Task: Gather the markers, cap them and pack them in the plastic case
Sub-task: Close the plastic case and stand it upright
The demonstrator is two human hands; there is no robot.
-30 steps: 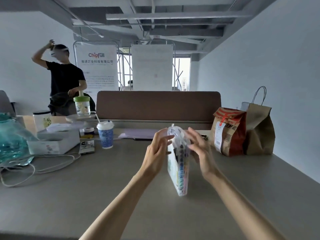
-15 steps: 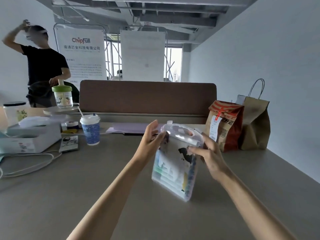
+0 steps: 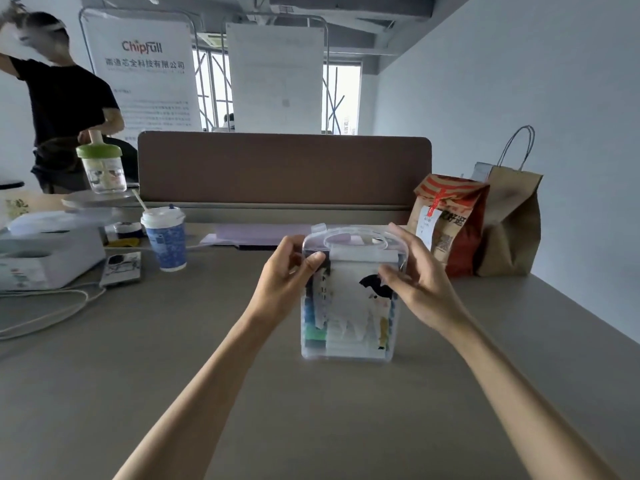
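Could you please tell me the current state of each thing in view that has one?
Plastic case: upright on the table, seemingly closed, markers inside.
Left hand: grips the case's upper left.
Right hand: grips its upper right.
Paper cup: lidded, straw in.
Jar: lidded.
Striped bag: top folded shut.
Brown bag: upright.

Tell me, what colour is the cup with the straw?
The cup is blue with pale speckles and a white lid, best seen in the head view.
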